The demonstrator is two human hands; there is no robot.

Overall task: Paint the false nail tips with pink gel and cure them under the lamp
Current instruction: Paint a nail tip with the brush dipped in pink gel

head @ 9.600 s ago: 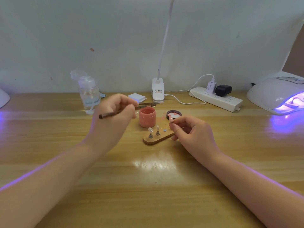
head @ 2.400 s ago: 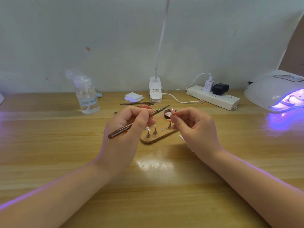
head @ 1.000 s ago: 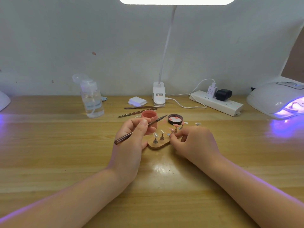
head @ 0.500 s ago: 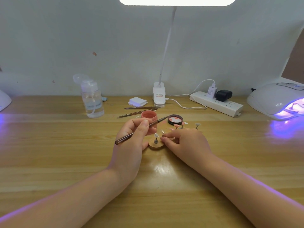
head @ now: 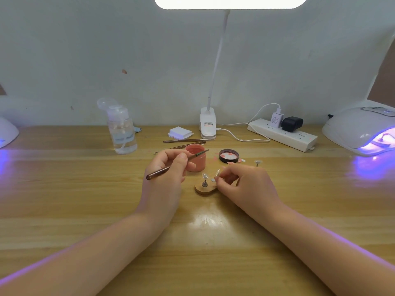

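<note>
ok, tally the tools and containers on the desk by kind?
Brushes: 3, one held, two lying
Gel pots: 1
Pot lids: 1
Pump bottles: 1
Wooden nail stands: 1
Curing lamps: 2
Total: 10

1. One view only here, the head camera, worn by the person and looking forward and down over the wooden table (head: 64, 210).
2. It sits close: both forearms run in from the bottom corners, the left hand (head: 168, 178) and right hand (head: 245, 186) near centre.
3. The wide lens takes in the far wall (head: 85, 50) and bows the edges.
4. There's no second view, so nothing is shared.
</note>
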